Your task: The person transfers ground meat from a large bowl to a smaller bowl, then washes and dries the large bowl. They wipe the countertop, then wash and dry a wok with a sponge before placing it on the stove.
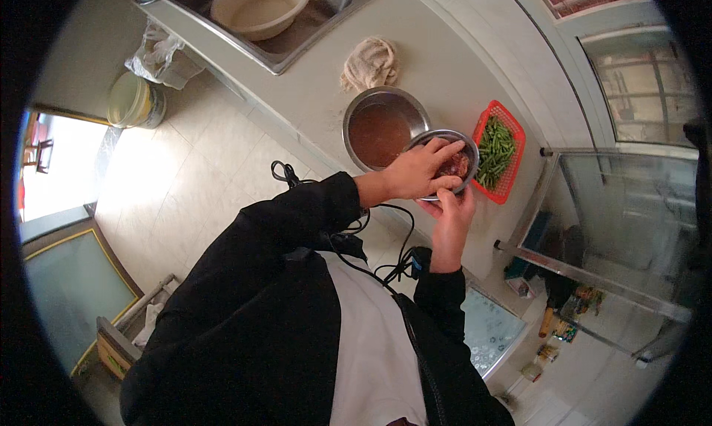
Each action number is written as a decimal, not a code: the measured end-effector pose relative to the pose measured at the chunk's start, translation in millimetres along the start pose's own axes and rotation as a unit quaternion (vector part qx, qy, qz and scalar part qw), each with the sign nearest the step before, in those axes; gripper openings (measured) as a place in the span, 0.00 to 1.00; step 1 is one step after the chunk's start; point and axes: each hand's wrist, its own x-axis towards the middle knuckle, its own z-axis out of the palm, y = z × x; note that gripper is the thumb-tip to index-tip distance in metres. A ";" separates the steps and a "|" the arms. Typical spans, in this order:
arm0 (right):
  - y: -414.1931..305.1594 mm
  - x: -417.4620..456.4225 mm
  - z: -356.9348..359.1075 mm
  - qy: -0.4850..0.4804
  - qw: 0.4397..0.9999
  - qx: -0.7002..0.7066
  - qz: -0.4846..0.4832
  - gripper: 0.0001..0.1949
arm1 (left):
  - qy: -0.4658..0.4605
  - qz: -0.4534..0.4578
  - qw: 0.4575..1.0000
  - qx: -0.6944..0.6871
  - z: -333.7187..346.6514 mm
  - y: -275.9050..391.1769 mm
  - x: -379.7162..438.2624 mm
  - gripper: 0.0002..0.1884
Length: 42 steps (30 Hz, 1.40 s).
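Note:
A small metal bowl [474, 164] holds pieces of reddish meat [457, 165]. My right hand [453, 220] grips this bowl at its near rim. Over the bowl lies my left hand [420, 169], its fingers apart and touching the meat; part of the bowl is hidden beneath it. The small bowl overlaps the right edge of a larger metal bowl [381, 128] of cloudy reddish-brown liquid. Just right of the bowls is a red plastic basket [521, 139] with cut green beans [496, 150].
A crumpled beige cloth [371, 63] lies on the counter [308, 100] behind the larger bowl. A white basin [261, 8] sits in the metal sink [328, 28]. Black cables [409, 225] hang before my body. A glass-panelled frame [595, 284] stands at the right.

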 end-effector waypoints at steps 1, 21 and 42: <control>-0.9 0.3 1.5 0.010 1.000 -0.018 -0.004 0.22 | 0.014 0.005 0.999 -0.030 -0.2 2.6 0.9 0.37; -9.4 2.1 20.9 0.000 0.991 -0.128 -0.027 0.37 | 0.144 -0.034 0.984 -0.100 1.8 8.1 9.9 0.13; -5.9 3.2 33.2 0.002 0.988 -0.151 -0.036 0.38 | 0.159 -0.032 0.982 -0.099 2.5 -7.8 9.3 0.10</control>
